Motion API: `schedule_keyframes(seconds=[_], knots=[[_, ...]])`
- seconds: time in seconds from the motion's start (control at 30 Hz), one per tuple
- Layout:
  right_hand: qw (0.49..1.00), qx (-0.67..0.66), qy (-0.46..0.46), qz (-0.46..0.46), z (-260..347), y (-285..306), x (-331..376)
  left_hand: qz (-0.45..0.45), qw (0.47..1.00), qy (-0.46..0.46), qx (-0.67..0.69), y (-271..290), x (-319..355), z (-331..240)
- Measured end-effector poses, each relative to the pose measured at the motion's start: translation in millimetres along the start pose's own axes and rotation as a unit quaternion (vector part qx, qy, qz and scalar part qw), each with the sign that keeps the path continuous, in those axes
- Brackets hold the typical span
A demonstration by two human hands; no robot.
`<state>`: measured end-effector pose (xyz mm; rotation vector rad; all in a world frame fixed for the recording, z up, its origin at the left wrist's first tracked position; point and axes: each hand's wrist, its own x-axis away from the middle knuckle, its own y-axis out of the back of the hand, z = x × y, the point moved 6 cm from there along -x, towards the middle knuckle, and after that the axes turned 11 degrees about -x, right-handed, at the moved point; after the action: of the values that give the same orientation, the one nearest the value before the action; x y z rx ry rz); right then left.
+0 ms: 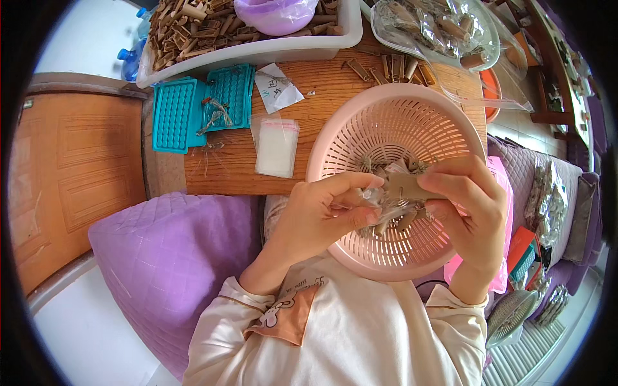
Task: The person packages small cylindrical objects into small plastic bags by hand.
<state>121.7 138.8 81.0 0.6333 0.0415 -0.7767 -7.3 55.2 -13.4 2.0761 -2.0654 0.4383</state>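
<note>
Over the pink slotted colander [398, 91], both of my hands work close together. My left hand [322, 209] pinches a small clear plastic bag [384, 201] between thumb and fingers. In my right hand [468, 209], a flat-looking tan-brown piece [410, 188] is gripped by thumb and fingertips, its left end at the bag. Whether that end is inside the bag, I cannot tell. Below, the colander holds several brown pieces [405, 223] and some clear wrapping, partly hidden by my hands.
A white bin [257, 56] of brown pieces holds a purple bowl [277, 19]. Teal trays [177, 116], a paper scrap [277, 88] and a stack of clear bags [277, 149] lie left of the colander. Loose brown pieces [396, 65] and a tub of bagged pieces [444, 32] stand behind.
</note>
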Motion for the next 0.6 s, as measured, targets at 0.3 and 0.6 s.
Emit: schedule_keyframes(seconds=[0.3,0.6], knots=[[0.973,-0.131,-0.175,0.076,-24,-6,-1,0.070,0.997,-0.018,0.042,-11,-2,6],[0.960,-0.059,-0.219,0.161,-31,-10,1,0.033,0.995,-0.082,-0.050,-20,-1,-5]])
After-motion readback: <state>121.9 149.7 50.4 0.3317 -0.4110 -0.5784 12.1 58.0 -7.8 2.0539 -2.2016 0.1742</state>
